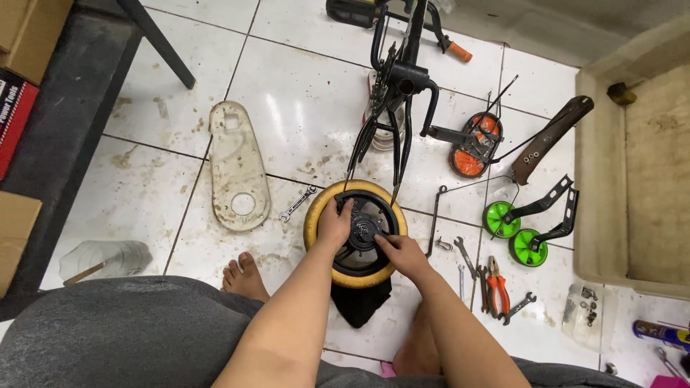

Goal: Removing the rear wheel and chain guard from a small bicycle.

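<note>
A small wheel (356,233) with a yellow tyre and black rim lies on the white tiled floor (302,108). The left hand (335,224) fingers grip its rim; the right hand (402,253) fingers pinch near the hub. Pliers (496,284) lie nearby.

On the white tiled floor (302,108) a pale chain guard (236,169) lies flat, with a small spanner (297,203) just beside it. To the right stand two green training wheels (515,233) on black brackets, an orange wheel (471,147) and a dark mudguard (550,138). Orange-handled pliers (497,284) lie among several spanners (466,256).
</note>
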